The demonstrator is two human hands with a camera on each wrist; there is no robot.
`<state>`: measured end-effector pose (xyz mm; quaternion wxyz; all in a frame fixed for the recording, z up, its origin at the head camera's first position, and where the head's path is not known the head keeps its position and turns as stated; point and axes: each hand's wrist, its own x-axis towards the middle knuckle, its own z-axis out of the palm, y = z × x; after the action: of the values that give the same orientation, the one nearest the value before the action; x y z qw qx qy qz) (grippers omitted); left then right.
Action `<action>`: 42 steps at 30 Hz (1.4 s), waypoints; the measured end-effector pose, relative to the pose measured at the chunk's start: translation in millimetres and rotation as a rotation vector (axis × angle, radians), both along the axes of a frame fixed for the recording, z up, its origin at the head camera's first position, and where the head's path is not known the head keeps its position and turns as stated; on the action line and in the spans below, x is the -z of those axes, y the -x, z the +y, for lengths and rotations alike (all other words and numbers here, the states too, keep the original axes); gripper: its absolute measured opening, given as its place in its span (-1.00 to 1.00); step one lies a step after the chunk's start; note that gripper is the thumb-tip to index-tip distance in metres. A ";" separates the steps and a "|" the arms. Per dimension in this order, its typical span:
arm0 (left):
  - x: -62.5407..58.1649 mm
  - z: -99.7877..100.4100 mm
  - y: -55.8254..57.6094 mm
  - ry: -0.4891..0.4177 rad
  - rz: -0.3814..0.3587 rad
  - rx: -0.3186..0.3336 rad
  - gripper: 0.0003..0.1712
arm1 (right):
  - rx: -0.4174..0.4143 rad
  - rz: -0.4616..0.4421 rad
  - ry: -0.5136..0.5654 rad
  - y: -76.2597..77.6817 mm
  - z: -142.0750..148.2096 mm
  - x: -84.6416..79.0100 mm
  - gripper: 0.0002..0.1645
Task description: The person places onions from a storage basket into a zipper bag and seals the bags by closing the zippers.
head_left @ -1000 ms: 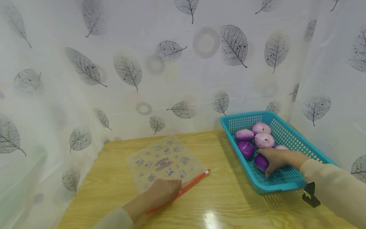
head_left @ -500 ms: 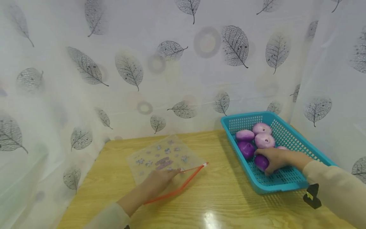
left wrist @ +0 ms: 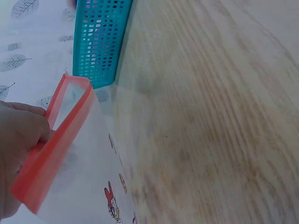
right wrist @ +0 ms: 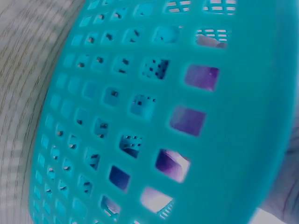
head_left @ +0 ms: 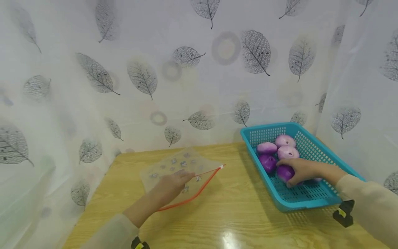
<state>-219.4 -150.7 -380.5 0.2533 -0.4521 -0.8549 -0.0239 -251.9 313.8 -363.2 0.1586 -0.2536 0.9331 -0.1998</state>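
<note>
In the head view my left hand point(head_left: 169, 186) holds a clear zip bag point(head_left: 177, 164) with small printed figures by its red zip edge. The bag's mouth gapes, its lower red strip point(head_left: 199, 191) bowing away from the upper one. The left wrist view shows the fingers at the red band point(left wrist: 77, 114) along the opening. On the right, my right hand point(head_left: 303, 169) grips a dark purple onion point(head_left: 284, 172) inside a turquoise basket point(head_left: 306, 204). In the right wrist view the basket wall point(right wrist: 238, 116) hides most of that hand.
Several other purple and pale onions point(head_left: 287, 152) lie in the basket around the right hand. Behind the wooden table point(head_left: 242, 214) hangs a white leaf-print curtain point(head_left: 199, 86), which also closes off both sides.
My left hand has lifted the upper zip edge and moved up and away, parting the red strips. My right hand has shifted its fingers around the onion, which stays in the basket.
</note>
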 end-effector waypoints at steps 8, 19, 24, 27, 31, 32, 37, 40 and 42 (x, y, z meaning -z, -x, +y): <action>-13.4 0.4 3.0 0.023 0.001 -0.032 -0.54 | 0.009 0.007 0.033 -4.5 -2.6 -5.4 -0.05; -43.6 -1.8 7.7 0.019 0.032 -0.040 -0.48 | -0.042 0.166 0.098 -3.2 -4.9 -16.0 -0.13; -58.3 -2.7 7.3 0.014 -0.045 -0.041 -0.47 | -0.054 0.176 0.155 -2.4 -5.5 -20.6 -0.18; -64.3 -3.6 7.5 -0.001 -0.052 -0.041 -0.49 | -0.050 0.166 0.181 -2.4 -7.1 -23.3 -0.17; -70.7 -3.3 11.1 -0.025 -0.048 -0.046 -0.54 | -0.013 0.131 0.201 -5.7 -8.3 -27.2 -0.13; -73.0 -3.2 12.1 -0.032 -0.050 -0.047 -0.56 | 0.001 0.125 0.205 -6.6 -9.0 -29.1 -0.12; -86.8 -1.0 14.1 -0.075 -0.159 -0.055 -0.63 | 0.053 0.122 0.212 -10.7 -11.5 -36.5 -0.06; -96.1 -0.3 13.7 -0.121 -0.289 -0.085 -0.62 | 0.056 0.141 0.241 -11.2 -13.5 -39.0 -0.06; -101.4 -0.7 13.6 -0.131 -0.336 -0.098 -0.61 | 0.059 0.173 0.252 -11.0 -16.1 -40.2 -0.10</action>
<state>-233.0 -151.5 -279.1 0.1368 -0.3820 -0.9029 -0.1422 -240.9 297.7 -323.1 0.0389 -0.2602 0.9178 -0.2972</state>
